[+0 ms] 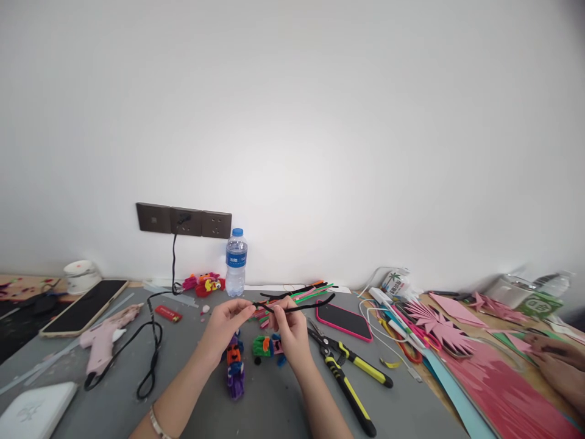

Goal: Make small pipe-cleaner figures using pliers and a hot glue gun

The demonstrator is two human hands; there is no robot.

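Between my two hands, above the grey table, I hold a black pipe cleaner (pixel 311 306). My left hand (pixel 232 323) pinches one end of it between thumb and fingers. My right hand (pixel 289 329) is closed on it further along, and a free length sticks out to the right. Under my hands lie a purple and orange pipe-cleaner figure (pixel 234 366) and a green, orange and blue pipe-cleaner piece (pixel 264 346), partly covered by my right hand. Behind my right hand lies a bunch of coloured pipe cleaners (pixel 315 291).
Yellow-black pliers (pixel 345 372) and a pink-cased phone (pixel 343 319) lie right of my hands. A water bottle (pixel 236 262) stands by the wall. On the left are a pink glue gun (pixel 103 341) with its cord and another phone (pixel 85 308). Another person's hands (pixel 555 360) handle paper at far right.
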